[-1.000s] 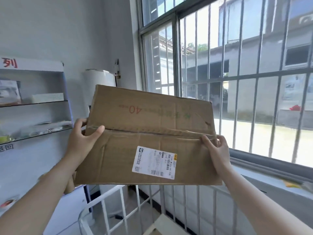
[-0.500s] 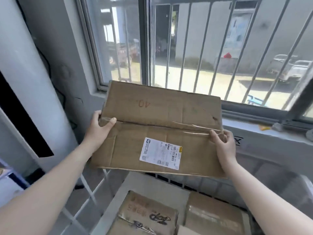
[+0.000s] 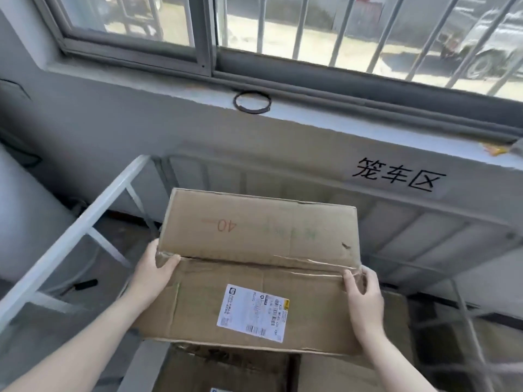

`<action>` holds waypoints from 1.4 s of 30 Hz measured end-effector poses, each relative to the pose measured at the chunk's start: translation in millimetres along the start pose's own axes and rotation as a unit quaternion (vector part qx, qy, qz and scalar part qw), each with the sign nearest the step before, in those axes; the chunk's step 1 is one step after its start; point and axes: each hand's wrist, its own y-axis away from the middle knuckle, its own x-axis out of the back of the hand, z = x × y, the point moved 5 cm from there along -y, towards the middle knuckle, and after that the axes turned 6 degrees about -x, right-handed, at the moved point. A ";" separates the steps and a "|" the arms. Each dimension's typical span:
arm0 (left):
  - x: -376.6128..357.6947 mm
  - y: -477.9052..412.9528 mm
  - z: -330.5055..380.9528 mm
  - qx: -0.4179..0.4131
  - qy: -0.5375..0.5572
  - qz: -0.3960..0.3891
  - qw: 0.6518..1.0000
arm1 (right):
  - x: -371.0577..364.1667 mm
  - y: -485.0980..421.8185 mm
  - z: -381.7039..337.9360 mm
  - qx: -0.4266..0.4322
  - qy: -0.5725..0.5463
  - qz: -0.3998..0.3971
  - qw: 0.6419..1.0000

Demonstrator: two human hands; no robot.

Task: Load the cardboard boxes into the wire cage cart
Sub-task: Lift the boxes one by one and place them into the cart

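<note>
Cardboard box (image 3: 254, 264), flat and rectangular, is held above the wire cage cart (image 3: 70, 236), the left hand (image 3: 152, 275) gripping one end with its thumb hooked over the centre seam and the right hand (image 3: 365, 301) pinching the seam at the other end. Creased brown flaps, crinkled clear tape, a white shipping label (image 3: 253, 312) and a red handwritten "40" mark its worn top, with more cardboard boxes (image 3: 226, 369) lying below inside the cart's pale metal bars.

Left hand (image 3: 154, 274): grips cardboard box (image 3: 254, 230) at left edge, thumb on top. Right hand (image 3: 365, 295): grips right edge, thumb on top.
</note>
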 end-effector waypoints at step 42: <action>-251.3 -142.4 -261.4 0.035 -0.364 -0.221 0.904 | -231.2 -86.5 324.9 -0.208 0.284 -0.180 0.918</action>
